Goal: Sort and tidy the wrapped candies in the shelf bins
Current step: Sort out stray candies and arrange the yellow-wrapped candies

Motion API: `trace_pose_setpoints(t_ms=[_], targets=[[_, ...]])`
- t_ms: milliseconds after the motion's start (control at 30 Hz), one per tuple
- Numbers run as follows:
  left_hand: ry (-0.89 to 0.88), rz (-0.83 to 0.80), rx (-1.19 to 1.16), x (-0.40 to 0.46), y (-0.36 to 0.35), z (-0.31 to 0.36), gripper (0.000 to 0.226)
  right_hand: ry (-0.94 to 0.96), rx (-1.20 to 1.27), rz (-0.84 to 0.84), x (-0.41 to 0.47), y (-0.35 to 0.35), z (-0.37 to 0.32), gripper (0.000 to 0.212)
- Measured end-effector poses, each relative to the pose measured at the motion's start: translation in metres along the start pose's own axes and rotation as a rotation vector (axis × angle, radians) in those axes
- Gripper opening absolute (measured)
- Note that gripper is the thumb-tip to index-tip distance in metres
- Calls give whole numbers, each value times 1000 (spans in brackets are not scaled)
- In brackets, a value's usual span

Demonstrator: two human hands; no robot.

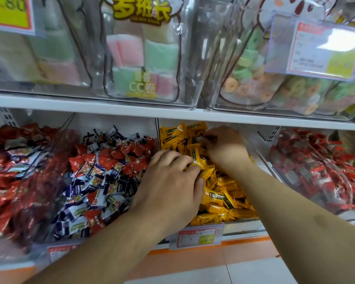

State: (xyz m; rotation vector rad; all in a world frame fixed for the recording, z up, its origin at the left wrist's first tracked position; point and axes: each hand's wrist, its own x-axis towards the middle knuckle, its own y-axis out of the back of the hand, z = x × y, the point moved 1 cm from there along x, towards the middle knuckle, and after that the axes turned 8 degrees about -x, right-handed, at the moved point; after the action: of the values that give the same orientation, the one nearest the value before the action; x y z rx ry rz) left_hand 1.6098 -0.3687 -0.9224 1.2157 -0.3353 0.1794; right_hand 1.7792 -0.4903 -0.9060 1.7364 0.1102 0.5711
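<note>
Both your hands are in the middle clear plastic bin (244,227) full of shiny yellow wrapped candies (219,193). Your left hand (172,185) curls its fingers around a few crinkly yellow packs. Your right hand (223,146) pinches one yellow pack farther back.

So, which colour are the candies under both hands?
Yellow candies, dark label; head view.

Both hands in the yellow candies (219,193) bin on the lower shelf (244,240), left hand (172,185) curled around wrappers, right hand (223,148) pinching one near the back, red and blue candies (103,173) bin alongside
</note>
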Motion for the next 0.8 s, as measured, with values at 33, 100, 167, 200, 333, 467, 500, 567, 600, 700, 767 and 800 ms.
trace_pose_setpoints(t_ms=[33, 100, 167, 200, 333, 467, 500, 567, 600, 700, 767, 800], targets=[[-2, 0, -1, 0, 0, 0, 50, 5, -6, 0, -1, -4, 0, 24], [0, -2, 0, 0, 0, -1, 50, -4, -1, 18, -1, -9, 2, 23], [3, -5, 4, 0, 0, -1, 50, -18, -6, 25, 1, -11, 2, 23], [2, -8, 6, 0, -1, -1, 50, -19, -23, 7, 3, -11, 3, 24], [-1, -13, 1, -1, 0, -1, 50, -74, -16, -54, 7, -13, 3, 17], [-1, -8, -7, 0, 0, -1, 49, -143, 96, -12, 6, -13, 3, 5], [2, -7, -10, 0, 1, -1, 49, -154, 113, -14, 5, -12, 3, 7], [8, -6, -14, 0, 2, 0, 50, -167, 133, -12, 4, -12, 2, 9], [10, -5, -16, 0, 2, 1, 50, -171, 142, -2, 4, -12, 2, 10], [11, 2, -29, 1, 3, 0, 48, -179, 223, 11, 3, -11, 1, 10], [7, 17, -35, 1, 3, 0, 48, -178, 282, 19, 0, -10, 2, 17], [4, 22, -39, 1, 3, -1, 48, -173, 306, 31, -3, -9, 2, 17]])
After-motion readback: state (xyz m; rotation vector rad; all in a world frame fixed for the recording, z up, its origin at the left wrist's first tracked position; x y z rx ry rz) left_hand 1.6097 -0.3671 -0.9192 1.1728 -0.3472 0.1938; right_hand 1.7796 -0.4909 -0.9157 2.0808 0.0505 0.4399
